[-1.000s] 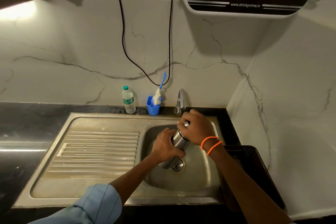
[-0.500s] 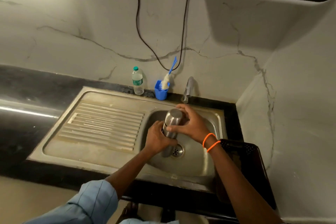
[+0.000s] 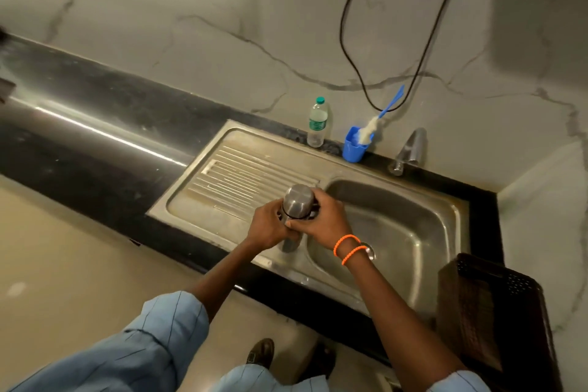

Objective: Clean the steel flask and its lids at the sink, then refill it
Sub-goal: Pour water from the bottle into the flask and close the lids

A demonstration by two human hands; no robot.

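The steel flask [image 3: 297,204] is upright in both my hands, over the seam between the ribbed drainboard [image 3: 241,181] and the sink basin [image 3: 410,232]. My left hand [image 3: 270,227] wraps its body from the left. My right hand [image 3: 324,219], with two orange bands on the wrist, grips just below the steel cap. The flask's lower end [image 3: 290,245] shows under my fingers. The cap is on; I cannot tell whether it is loose.
A small plastic water bottle [image 3: 316,122] and a blue cup holding a blue-handled brush [image 3: 358,143] stand at the sink's back edge. The steel tap [image 3: 409,149] is behind the basin. A dark basket [image 3: 490,312] sits at the right. Black cords [image 3: 350,51] hang on the marble wall.
The flask has come up out of the basin and leftward to the drainboard edge, still in both hands. The camera has tilted down and swung left, so the floor and my shoes show.
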